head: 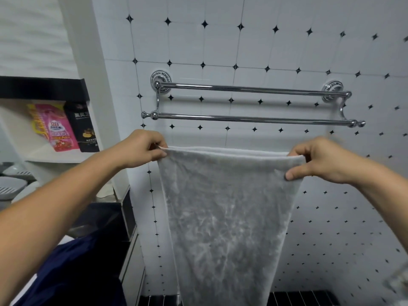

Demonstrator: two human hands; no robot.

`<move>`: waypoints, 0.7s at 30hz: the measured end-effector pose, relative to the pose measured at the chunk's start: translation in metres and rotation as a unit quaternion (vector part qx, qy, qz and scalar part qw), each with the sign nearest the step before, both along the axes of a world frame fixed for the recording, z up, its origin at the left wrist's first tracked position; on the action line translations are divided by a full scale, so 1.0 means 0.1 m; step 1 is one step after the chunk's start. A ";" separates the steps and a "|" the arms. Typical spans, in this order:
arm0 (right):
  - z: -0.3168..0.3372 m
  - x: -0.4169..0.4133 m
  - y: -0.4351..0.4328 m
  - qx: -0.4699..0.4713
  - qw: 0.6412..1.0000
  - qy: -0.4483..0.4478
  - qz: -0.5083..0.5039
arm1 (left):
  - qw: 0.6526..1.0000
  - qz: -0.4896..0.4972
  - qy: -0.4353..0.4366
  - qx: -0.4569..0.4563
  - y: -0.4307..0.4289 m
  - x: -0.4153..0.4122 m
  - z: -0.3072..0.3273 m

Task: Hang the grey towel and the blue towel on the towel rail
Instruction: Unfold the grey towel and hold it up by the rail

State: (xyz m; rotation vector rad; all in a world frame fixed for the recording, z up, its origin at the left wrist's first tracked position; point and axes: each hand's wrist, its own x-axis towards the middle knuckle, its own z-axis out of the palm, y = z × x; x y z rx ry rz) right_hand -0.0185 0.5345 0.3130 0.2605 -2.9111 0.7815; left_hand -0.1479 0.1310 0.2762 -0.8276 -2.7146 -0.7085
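The grey towel hangs stretched between my hands, folded double along its top edge. My left hand pinches its top left corner and my right hand pinches its top right corner. The towel's top edge is below the chrome towel rail, which has two bare bars, one upper near the wall and one lower in front. The towel does not touch the rail. A dark blue towel lies bunched at the lower left, under my left forearm.
The wall behind is white tile with small black diamonds. At the left a white shelf holds a pink packet and a black packet. Grey dishes sit at the far left on a counter.
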 end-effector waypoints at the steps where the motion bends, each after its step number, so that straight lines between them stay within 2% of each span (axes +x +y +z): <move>1: -0.03 -0.01 -0.01 0.005 1.000 0.004 -0.007 | 1.000 -0.002 0.002 -0.009 0.00 0.01 -0.02; 5: -0.01 -0.05 0.10 -0.068 0.990 0.104 -0.073 | 0.999 0.016 0.004 0.036 0.00 -0.02 -0.04; 8: -0.06 -0.09 0.12 -0.011 0.988 0.115 -0.107 | 1.000 0.012 0.019 0.010 0.04 -0.02 -0.02; 11: -0.10 -0.12 0.16 -0.130 0.974 0.136 -0.127 | 0.999 0.021 0.023 0.042 0.06 -0.01 -0.03; 15: -0.17 -0.15 0.22 -0.100 0.986 0.079 -0.111 | 0.996 0.031 0.003 0.079 0.08 0.00 -0.02; 21: -0.17 -0.14 0.27 -0.244 0.966 0.017 -0.086 | 0.981 0.062 -0.037 0.177 0.14 0.01 0.02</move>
